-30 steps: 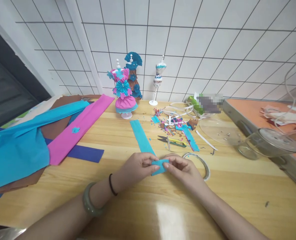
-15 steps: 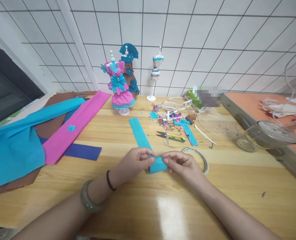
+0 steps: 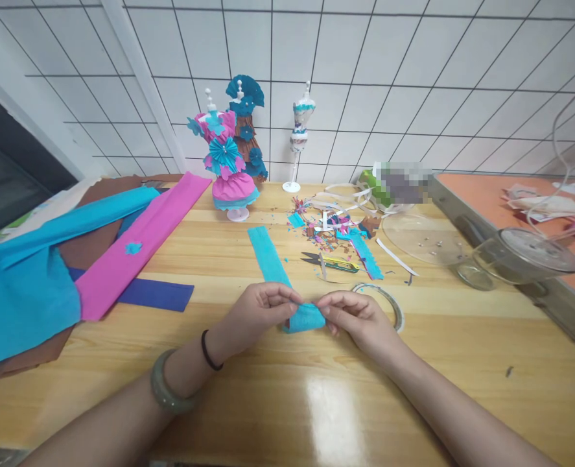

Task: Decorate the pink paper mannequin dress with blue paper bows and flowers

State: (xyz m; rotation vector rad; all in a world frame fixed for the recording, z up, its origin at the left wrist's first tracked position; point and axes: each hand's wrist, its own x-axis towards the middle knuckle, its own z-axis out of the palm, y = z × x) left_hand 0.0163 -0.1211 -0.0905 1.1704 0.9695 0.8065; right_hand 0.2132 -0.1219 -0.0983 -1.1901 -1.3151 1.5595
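Observation:
Both of my hands pinch the near end of a teal crepe paper strip (image 3: pixel 271 259) that runs away from me across the wooden table (image 3: pixel 287 395). My left hand (image 3: pixel 258 314) grips the folded end (image 3: pixel 305 318) from the left, fingers closed. From the right, my right hand (image 3: pixel 356 318) pinches the same fold with thumb and fingertips. A green bangle and a black band circle my left wrist. A roll of clear tape (image 3: pixel 385 303) lies just right of my right hand.
Small scissors (image 3: pixel 330 262) and paper scraps (image 3: pixel 333 228) lie beyond my hands. Three dress-form stands, the nearest in pink (image 3: pixel 225 167), line the tiled wall. Blue, pink and brown paper sheets (image 3: pixel 58 266) cover the left. A clear lid and jar (image 3: pixel 515 261) sit right, beside an orange tray (image 3: pixel 515 201).
My hands have folded the strip's end further and lowered it toward the table. The camera has tilted down slightly, so everything sits a little higher in view.

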